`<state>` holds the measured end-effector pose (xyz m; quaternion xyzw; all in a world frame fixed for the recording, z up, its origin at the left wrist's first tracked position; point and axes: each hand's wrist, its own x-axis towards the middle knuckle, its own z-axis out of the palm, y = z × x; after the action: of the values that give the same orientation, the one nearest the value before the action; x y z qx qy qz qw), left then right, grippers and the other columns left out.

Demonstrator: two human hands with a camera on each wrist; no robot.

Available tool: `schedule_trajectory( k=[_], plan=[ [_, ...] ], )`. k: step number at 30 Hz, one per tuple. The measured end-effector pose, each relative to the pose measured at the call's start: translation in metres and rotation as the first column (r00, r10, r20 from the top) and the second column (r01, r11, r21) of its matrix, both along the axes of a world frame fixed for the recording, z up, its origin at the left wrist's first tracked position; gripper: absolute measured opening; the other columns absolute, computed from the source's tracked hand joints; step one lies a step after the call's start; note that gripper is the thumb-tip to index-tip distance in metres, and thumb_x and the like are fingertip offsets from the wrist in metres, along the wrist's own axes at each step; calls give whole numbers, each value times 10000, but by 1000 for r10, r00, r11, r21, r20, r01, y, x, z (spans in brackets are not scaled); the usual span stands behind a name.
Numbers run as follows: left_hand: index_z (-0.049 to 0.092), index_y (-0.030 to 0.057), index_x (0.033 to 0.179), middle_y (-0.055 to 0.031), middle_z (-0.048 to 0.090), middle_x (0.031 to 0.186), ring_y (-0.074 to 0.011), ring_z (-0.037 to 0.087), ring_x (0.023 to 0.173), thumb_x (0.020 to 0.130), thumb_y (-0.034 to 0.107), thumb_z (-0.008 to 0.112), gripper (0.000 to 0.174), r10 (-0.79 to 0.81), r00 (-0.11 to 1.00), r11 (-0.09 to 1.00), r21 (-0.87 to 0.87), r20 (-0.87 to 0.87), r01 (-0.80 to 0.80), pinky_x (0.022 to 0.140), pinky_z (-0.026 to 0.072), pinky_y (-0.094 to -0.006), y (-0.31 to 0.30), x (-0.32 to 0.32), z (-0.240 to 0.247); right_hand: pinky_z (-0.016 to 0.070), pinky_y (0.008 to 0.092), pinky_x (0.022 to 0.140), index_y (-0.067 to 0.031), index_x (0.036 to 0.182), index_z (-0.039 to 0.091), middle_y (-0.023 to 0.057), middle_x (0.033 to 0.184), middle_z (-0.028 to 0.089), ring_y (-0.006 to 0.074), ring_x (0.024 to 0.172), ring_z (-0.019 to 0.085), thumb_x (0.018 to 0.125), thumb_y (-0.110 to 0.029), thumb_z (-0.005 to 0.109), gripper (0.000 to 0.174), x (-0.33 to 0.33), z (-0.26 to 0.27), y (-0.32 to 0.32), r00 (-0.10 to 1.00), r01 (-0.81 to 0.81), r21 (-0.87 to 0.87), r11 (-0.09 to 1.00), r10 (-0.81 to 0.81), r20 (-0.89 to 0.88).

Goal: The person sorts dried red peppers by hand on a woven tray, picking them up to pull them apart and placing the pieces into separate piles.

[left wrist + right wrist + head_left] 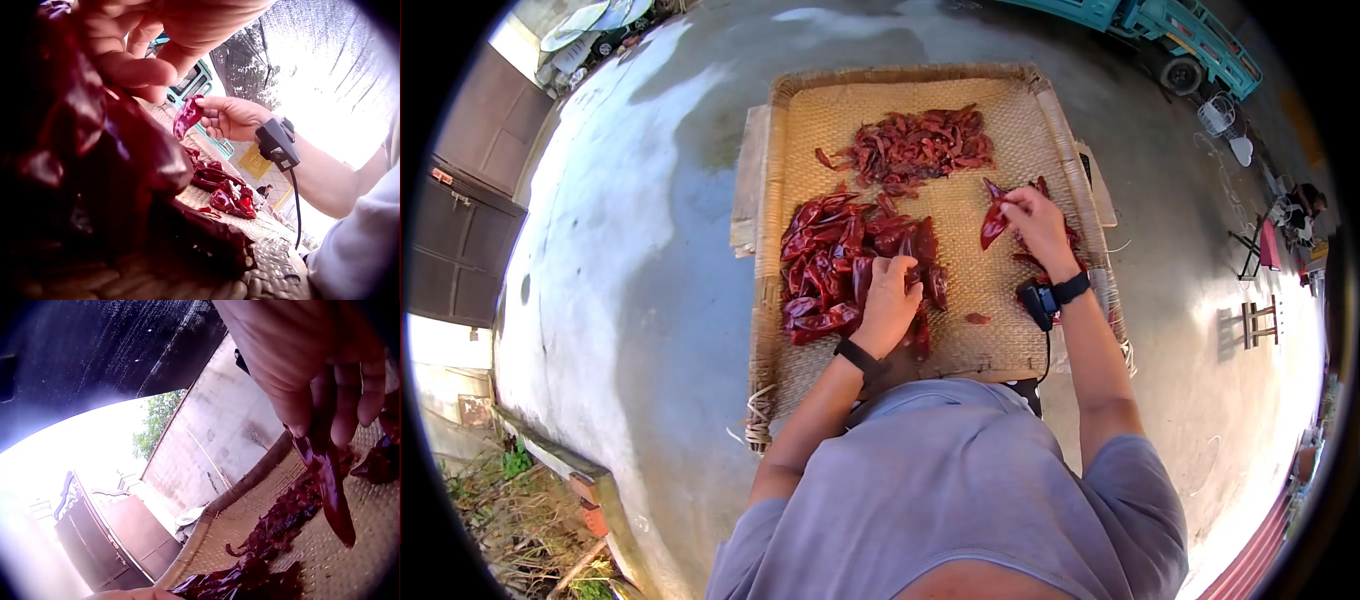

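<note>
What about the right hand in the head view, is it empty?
No, the right hand pinches a red pepper over the woven tray.

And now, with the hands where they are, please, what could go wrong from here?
The pepper hangs from the fingertips of the right hand, so it might slip and drop onto the tray. The big pile lies very near the far pile, so peppers could mix. The cable hanging at the right wrist may catch on the rim.
</note>
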<state>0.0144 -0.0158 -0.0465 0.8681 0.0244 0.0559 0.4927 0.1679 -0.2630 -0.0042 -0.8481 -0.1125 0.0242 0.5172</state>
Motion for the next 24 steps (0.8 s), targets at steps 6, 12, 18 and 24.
schedule_trajectory(
  k=[6,12,18,24],
  plan=[
    [559,77,1223,-185,488,1244,-395,655,930,855,118,703,396,-37,993,926,369,-116,77,759,553,-481,-6,-4,23,541,431,771,-73,1118,631,110,1079,644,328,948,653,908,-148,648,224,5,-3,-28,800,562,-450,694,-317,510],
    [518,67,1210,-230,514,1180,-456,627,890,851,84,704,404,54,994,943,331,-92,-21,723,539,-509,-6,0,15,519,398,870,-136,1187,634,106,1174,602,328,1045,608,867,-83,595,326,-36,-21,45,866,-241,-500,832,417,276],
    [516,66,1187,-267,585,1057,-470,620,897,921,76,605,281,31,999,944,330,-13,-25,725,525,-532,0,4,9,496,424,930,-151,1231,614,80,1294,560,316,1168,515,844,-55,593,399,-39,-40,85,792,-277,-699,659,568,222],
    [597,20,1088,-218,652,954,-406,637,870,932,155,655,214,127,984,971,185,123,-149,750,526,-455,-4,5,14,448,440,969,-143,1206,603,71,1237,599,306,1158,538,779,-114,695,437,-40,-22,76,800,-244,-608,755,511,314]
  ],
)
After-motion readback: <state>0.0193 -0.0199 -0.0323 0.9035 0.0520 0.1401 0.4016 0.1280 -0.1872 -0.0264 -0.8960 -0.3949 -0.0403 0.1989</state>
